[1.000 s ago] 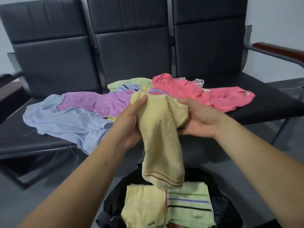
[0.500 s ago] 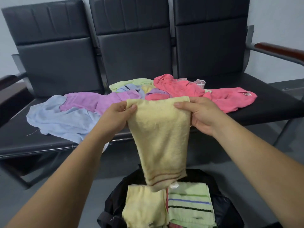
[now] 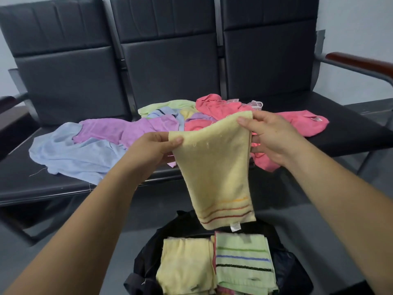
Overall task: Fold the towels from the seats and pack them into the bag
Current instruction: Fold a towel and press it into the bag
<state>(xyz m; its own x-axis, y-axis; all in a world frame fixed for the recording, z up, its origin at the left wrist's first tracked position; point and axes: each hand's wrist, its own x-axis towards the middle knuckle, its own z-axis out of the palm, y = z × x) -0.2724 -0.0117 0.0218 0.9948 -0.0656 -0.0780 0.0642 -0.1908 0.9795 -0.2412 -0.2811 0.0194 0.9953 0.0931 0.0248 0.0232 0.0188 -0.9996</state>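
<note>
A yellow towel with red and orange stripes near its lower edge hangs in the air, folded lengthwise. My left hand pinches its upper left corner and my right hand pinches its upper right corner. Straight below it an open black bag stands on the floor, holding a folded yellow towel and a folded green striped towel. On the black seats behind lie loose towels: light blue, purple, pink and pale green.
The three-seat black bench has tall backrests and a brown-topped armrest at the right, another at the far left. Grey floor surrounds the bag.
Both hands moved apart along the towel's top edge, spreading it flat and wider. The towel went from bunched between the hands to hanging open with its stripes showing.
</note>
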